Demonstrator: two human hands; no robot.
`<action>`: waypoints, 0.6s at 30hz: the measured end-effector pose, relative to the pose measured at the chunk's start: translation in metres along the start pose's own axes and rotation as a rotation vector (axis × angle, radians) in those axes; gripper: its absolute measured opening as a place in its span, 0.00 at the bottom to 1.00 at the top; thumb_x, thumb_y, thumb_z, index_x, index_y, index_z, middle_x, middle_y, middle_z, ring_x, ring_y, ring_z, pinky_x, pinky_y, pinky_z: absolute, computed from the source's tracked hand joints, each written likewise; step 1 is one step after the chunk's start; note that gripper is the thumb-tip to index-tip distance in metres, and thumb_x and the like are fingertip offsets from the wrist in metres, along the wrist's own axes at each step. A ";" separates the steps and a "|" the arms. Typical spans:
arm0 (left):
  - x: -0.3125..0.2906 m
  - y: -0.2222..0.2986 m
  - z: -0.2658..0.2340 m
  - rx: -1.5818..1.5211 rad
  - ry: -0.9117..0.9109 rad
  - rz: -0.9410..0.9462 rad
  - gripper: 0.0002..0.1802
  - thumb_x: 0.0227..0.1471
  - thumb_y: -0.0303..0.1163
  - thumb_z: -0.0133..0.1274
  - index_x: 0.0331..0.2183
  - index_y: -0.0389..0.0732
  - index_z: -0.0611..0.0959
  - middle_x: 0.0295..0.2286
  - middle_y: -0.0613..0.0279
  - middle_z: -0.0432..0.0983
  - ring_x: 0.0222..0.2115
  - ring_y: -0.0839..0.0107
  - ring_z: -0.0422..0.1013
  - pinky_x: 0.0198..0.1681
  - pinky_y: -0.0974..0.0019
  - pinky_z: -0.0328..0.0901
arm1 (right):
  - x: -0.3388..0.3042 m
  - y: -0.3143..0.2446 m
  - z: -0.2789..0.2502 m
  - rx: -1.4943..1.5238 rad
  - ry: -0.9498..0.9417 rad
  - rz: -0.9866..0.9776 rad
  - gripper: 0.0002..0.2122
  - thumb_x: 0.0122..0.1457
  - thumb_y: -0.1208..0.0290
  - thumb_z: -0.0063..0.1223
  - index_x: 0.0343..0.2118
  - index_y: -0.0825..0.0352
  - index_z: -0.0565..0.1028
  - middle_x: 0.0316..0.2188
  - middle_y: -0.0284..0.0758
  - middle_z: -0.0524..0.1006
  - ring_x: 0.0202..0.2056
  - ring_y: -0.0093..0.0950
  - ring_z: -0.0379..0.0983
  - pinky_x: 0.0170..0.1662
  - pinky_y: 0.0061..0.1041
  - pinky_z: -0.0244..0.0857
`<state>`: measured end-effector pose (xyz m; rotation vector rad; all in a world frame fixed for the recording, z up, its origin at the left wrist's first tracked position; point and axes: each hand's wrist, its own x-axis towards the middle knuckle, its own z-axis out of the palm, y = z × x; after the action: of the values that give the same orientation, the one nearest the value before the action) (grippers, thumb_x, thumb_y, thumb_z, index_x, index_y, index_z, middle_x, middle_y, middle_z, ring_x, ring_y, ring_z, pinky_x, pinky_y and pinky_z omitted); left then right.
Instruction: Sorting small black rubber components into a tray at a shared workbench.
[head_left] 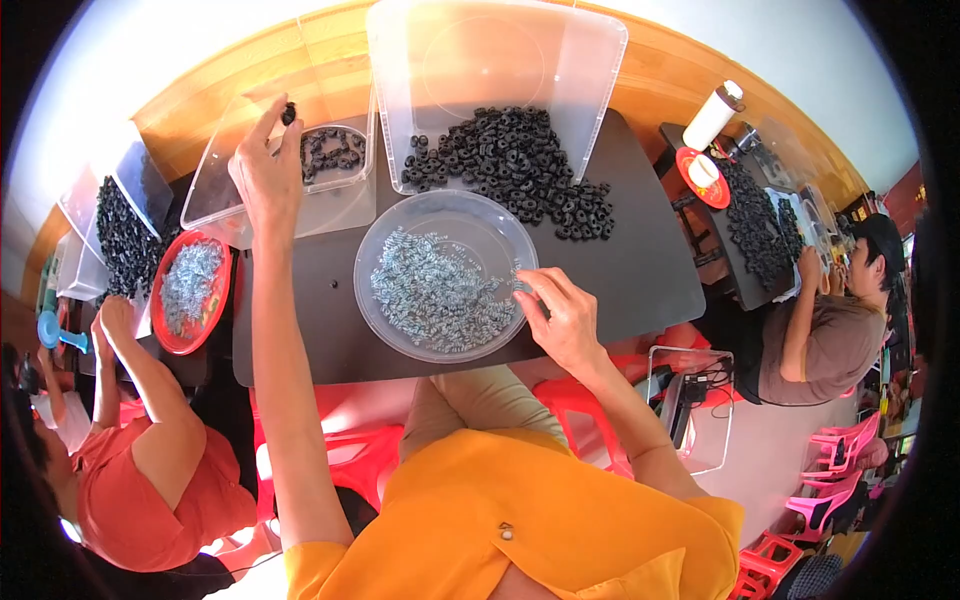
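**Orange shirt [480,520] filling the foreground, small black part [289,113] rising from the left hand [268,180]**

In the head view, the small black part is sitting at the fingertips of the left hand, appearing over a smaller clear box [345,212] and well apart from the right hand [567,320]. Pale coils [430,290] are lying heaped in a round clear bowl [495,235], just left of the right hand's fingertips. A heap of black parts [510,155] is lying beyond the bowl, partly spilling from a large clear bin [480,60] onto the dark desk [640,260].

The left hand is pinching, its thumb and forefinger nearly closing around the part. The right hand is reaching over the bowl's rim with fingers curling and thumb coming close to them; whether it is gripping a coil is too small to tell.

The held part is looking dark and roundish. The heaped ones are looking chunky, some of them showing round holes. The coils are glinting a thin, bluish silver.
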<state>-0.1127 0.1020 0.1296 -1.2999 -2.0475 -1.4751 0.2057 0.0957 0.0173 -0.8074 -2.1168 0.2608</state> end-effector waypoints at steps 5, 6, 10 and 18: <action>-0.041 0.008 0.011 -0.070 0.021 0.267 0.20 0.40 0.21 0.57 0.41 0.38 0.78 0.44 0.51 0.70 0.44 0.58 0.69 0.49 0.61 0.61 | -0.006 0.033 -0.008 -0.084 0.095 0.138 0.06 0.46 0.80 0.57 0.29 0.67 0.75 0.25 0.37 0.75 0.21 0.32 0.72 0.24 0.26 0.65; -0.058 0.011 0.013 -0.087 -0.010 0.293 0.19 0.40 0.20 0.57 0.40 0.38 0.79 0.42 0.52 0.72 0.42 0.60 0.70 0.47 0.62 0.62 | -0.007 0.045 -0.009 -0.111 0.087 0.183 0.05 0.46 0.80 0.57 0.28 0.67 0.75 0.24 0.37 0.74 0.21 0.33 0.71 0.24 0.26 0.65; -0.126 0.017 0.016 -0.380 -0.325 0.014 0.11 0.40 0.19 0.56 0.32 0.35 0.81 0.30 0.55 0.77 0.33 0.65 0.73 0.39 0.68 0.66 | 0.008 0.079 -0.004 -0.177 0.048 0.209 0.03 0.47 0.79 0.55 0.27 0.68 0.75 0.22 0.37 0.73 0.21 0.33 0.71 0.25 0.27 0.64; -0.193 0.030 0.019 -0.571 -0.532 -0.265 0.08 0.44 0.18 0.54 0.31 0.35 0.81 0.26 0.59 0.76 0.27 0.75 0.72 0.32 0.74 0.66 | 0.059 0.121 0.031 -0.268 -0.143 0.032 0.10 0.42 0.81 0.56 0.31 0.67 0.73 0.28 0.35 0.68 0.35 0.35 0.68 0.37 0.32 0.66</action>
<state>0.0214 0.0260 0.0080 -1.8550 -2.2675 -2.1295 0.2101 0.2292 -0.0183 -1.0039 -2.3065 0.0522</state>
